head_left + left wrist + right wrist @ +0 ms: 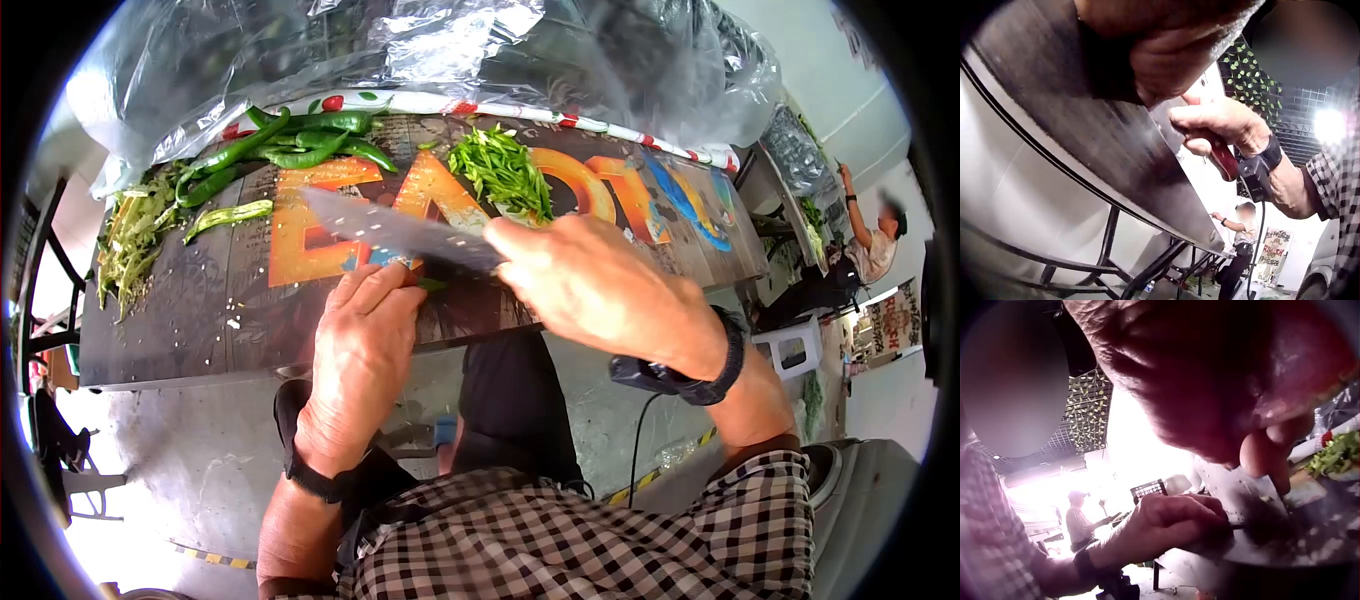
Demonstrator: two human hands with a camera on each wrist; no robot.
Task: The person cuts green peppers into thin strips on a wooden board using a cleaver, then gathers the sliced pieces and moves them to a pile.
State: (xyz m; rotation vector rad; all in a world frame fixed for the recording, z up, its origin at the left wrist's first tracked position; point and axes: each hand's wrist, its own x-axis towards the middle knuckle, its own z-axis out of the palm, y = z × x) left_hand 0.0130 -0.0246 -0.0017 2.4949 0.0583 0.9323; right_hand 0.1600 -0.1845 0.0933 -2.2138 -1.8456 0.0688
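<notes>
My right hand (600, 290) grips a broad knife (400, 230), its blade pointing left above the table, with seeds stuck on it. In the left wrist view the knife's dark red handle (1224, 159) shows below the right hand (1229, 125). Beside the blade, my left hand (365, 340) has bent fingers pressed down near the table's front edge, holding a green pepper piece (432, 285) mostly hidden under them. The right wrist view shows the left hand (1169, 525) close to the blade (1241, 494). Sliced green pepper (500, 170) lies piled beyond the knife.
Whole green peppers (300, 140) lie at the back left, with a split pepper (228, 217) in front. Pale pepper cores (135, 235) are heaped at the table's (180, 340) left end. Clear plastic sheeting (430, 50) runs along the back. Another person (875, 250) is at the far right.
</notes>
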